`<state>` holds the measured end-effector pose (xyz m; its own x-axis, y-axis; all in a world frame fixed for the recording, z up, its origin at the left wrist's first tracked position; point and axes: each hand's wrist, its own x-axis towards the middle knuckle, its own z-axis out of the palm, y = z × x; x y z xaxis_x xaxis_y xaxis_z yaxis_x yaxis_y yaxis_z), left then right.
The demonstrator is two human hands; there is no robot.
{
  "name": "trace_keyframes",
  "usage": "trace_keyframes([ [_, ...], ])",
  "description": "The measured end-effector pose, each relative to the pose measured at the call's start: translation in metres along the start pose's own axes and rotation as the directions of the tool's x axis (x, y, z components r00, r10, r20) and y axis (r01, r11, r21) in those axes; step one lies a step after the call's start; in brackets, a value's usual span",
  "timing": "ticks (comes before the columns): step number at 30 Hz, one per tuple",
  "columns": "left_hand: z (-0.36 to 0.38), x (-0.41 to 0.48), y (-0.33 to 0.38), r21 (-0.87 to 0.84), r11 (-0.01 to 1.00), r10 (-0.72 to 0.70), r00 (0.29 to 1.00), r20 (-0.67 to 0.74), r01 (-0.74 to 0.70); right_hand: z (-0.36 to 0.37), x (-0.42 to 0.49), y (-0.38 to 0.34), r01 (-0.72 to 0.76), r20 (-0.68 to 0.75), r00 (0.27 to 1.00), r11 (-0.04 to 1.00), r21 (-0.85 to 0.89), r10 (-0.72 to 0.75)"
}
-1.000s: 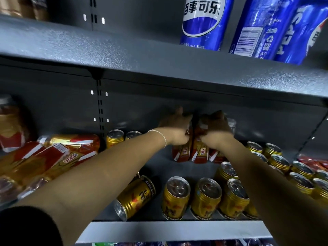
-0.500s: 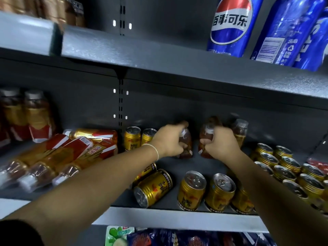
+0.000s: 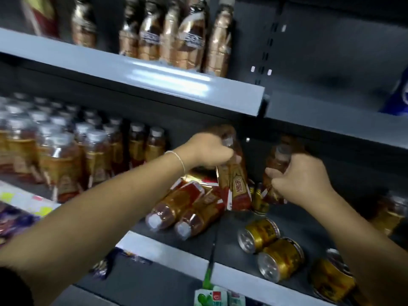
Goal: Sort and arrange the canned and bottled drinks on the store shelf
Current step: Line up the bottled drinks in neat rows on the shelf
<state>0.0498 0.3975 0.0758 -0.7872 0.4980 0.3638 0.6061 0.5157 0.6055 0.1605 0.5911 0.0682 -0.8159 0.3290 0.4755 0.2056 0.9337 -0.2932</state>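
Mostly blurred; could not count upright bottles (image 3: 66, 164) at far left. Grey metal shelf (image 3: 163, 250), dark back panel. Counted two lying bottles (image 3: 176, 206) mid-shelf, others hidden behind. Gripped tea bottle (image 3: 234, 188) with left hand (image 3: 209, 151), fingers curled round its neck, tilted just right of those; clamped right hand (image 3: 302, 180) on second bottle (image 3: 276, 162), label hidden. Counted three gold cans (image 3: 280, 259) tipped over, right.

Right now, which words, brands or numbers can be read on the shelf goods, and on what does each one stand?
Nothing reads with certainty.
Red-labelled amber plastic bottle in the left hand: a few Chinese characters, blurred.
Second amber bottle in the right hand: label blurred.
Grey bands on the top-shelf brown bottles: blurred.
Green carton: red logo, unreadable.
Yellow shelf-edge tags: blurred.
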Motion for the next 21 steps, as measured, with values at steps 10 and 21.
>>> trace_keyframes([
  [10, -0.122, -0.046, -0.101, 0.124, 0.979, -0.134, 0.966, -0.222, 0.164, 0.061, 0.009, -0.146, 0.197, 0.013, 0.976, 0.908, 0.370, -0.217],
  [21, -0.131, -0.068, -0.168, 0.433, 0.891, -0.050, 0.977, -0.210, 0.138, 0.145, 0.033, -0.227, 0.146, 0.132, 0.963, 0.867, 0.476, -0.235],
])
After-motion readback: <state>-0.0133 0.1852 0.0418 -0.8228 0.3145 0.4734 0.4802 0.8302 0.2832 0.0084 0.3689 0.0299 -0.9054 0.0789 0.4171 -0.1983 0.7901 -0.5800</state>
